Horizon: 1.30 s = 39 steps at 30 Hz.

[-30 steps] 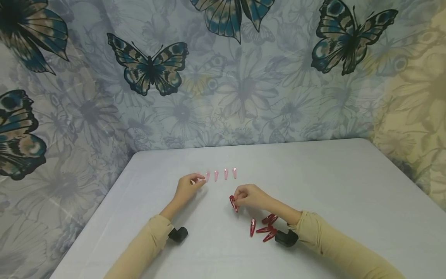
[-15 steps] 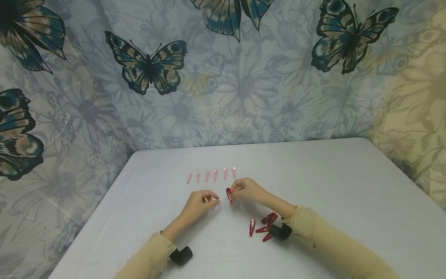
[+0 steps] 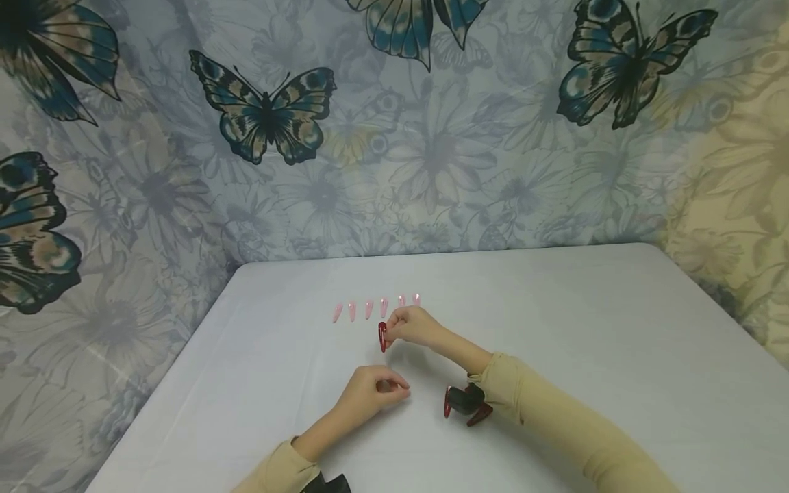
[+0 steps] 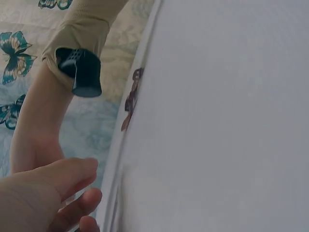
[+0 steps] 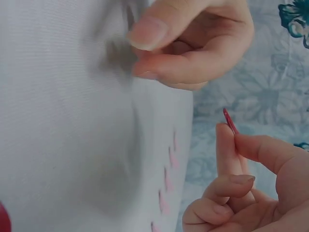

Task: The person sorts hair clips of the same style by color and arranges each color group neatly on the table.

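Note:
My right hand point(image 3: 416, 325) pinches a red snap hair clip point(image 3: 382, 337) between thumb and forefinger, just in front of the row of pink hair clips point(image 3: 352, 311). In the right wrist view the red clip shows edge-on, sticking out past the fingertips. Nearer to me, my left hand point(image 3: 372, 394) is held over the white table with fingers loosely bent and nothing between them. More red hair clips point(image 3: 479, 415) lie in a small group below my right forearm, partly hidden by the wrist camera.
The white table point(image 3: 585, 329) stretches out on both sides, its far edge close to a butterfly-print cloth point(image 3: 431, 164). A black wrist camera point(image 3: 466, 397) hangs under my right sleeve, over the red clips. Another black camera point(image 3: 328, 483) is at my left sleeve.
My left hand has left the end of the pink row and come back toward me to the right, uncovering two pink clips. My right hand has carried the red clip left and farther away.

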Tool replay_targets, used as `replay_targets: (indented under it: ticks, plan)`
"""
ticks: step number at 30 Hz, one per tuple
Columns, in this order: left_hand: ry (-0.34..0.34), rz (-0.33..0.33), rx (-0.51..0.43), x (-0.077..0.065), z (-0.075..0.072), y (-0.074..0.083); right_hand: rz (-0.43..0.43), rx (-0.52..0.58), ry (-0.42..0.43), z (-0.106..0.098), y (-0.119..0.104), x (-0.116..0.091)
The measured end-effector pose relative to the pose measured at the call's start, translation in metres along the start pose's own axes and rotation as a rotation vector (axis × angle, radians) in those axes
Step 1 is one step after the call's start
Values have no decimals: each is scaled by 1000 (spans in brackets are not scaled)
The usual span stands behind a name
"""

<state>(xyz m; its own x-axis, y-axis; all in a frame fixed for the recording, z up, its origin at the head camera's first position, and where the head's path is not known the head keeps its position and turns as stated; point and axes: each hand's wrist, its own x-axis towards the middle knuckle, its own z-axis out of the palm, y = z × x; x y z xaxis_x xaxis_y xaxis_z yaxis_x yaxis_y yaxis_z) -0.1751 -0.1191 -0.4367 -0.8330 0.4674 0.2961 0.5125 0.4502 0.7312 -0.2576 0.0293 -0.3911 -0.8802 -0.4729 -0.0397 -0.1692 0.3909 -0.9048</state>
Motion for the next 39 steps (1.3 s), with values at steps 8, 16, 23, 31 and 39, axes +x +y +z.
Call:
replay_targets:
  ticks: [8, 16, 23, 31, 39]
  plan:
    - [43, 106, 51, 6, 24, 5, -5, -31, 7, 3, -11, 11]
    - [79, 133, 89, 8, 38, 8, 65, 50, -24, 16, -17, 26]
    - [70, 92, 187, 11, 44, 7, 95, 106, -53, 24, -21, 31]
    - [56, 129, 310, 14, 46, 10, 91, 142, -48, 16, -16, 29]
    - [70, 229, 328, 13, 48, 9, 99, 120, -39, 5, -7, 21]
